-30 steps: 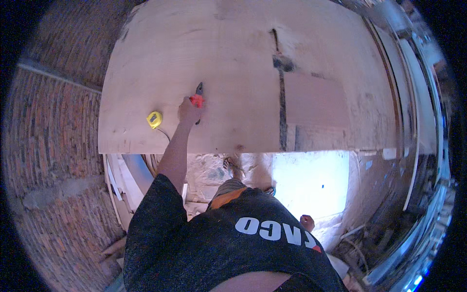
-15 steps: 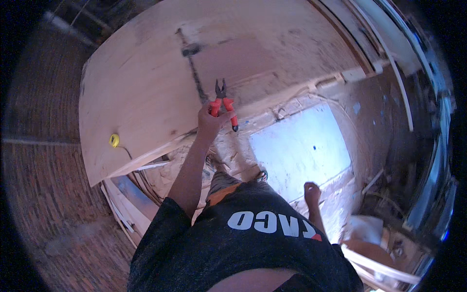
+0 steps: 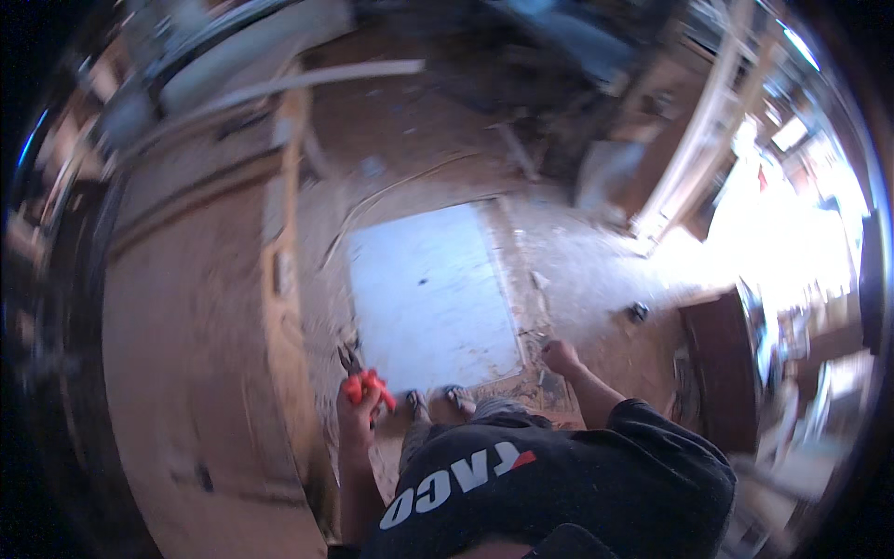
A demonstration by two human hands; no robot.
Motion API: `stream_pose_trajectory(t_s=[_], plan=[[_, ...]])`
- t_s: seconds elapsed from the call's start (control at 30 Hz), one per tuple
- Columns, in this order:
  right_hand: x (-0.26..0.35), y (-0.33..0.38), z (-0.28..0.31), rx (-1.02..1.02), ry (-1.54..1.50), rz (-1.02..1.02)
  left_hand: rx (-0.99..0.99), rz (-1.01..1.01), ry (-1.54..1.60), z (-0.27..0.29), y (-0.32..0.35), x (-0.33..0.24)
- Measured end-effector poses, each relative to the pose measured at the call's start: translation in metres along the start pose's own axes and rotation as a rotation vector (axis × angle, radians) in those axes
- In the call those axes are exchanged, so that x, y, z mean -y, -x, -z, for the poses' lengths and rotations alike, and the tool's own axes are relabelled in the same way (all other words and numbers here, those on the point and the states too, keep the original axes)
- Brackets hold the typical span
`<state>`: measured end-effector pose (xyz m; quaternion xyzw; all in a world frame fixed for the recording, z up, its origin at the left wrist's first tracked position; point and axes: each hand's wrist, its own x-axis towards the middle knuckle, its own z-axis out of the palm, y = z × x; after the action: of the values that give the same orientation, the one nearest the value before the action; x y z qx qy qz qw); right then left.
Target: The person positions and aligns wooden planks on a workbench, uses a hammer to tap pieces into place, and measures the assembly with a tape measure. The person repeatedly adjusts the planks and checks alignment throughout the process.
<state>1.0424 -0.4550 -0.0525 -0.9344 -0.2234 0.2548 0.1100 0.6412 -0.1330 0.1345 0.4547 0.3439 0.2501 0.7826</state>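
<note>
Red-handled pliers point(image 3: 366, 382) gripped in left hand point(image 3: 357, 413) | beside plywood worktop point(image 3: 186, 373) | right hand point(image 3: 562, 357) a closed fist (holding nothing visible) | white panel point(image 3: 430, 298) on floor

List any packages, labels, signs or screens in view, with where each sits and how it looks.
Printed lettering on the person's black shirt, at the bottom of the view: white block letters with a small red mark.
No packages, signs or screens can be made out; the background is blurred.
</note>
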Motion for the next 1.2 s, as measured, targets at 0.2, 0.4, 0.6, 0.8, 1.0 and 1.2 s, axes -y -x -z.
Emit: stream_pose_trajectory(t_s=[0.2,0.4,0.6,0.8,1.0,1.2], plan=[[-0.067,0.143,-0.019,-0.006,-0.119,-0.367,0.191,0.068,-0.058,-0.015,-0.058,0.043],[-0.077,0.309,-0.136,0.086,-0.202,-0.565,0.532,0.235,-0.351,-0.037,-0.103,0.065],[-0.060,0.384,-0.215,0.189,-0.402,-0.872,0.717,0.363,-0.349,-0.119,-0.116,0.086],[-0.088,0.381,-0.215,0.150,-0.668,-0.907,0.899,0.377,-0.450,-0.234,-0.100,0.119],[-0.218,0.319,-0.160,0.059,-0.616,-0.836,0.873,0.442,-0.370,-0.375,-0.087,0.185],[-0.321,0.245,0.033,-0.270,-0.674,-0.653,0.747,0.608,-0.324,-0.506,-0.084,0.234]])
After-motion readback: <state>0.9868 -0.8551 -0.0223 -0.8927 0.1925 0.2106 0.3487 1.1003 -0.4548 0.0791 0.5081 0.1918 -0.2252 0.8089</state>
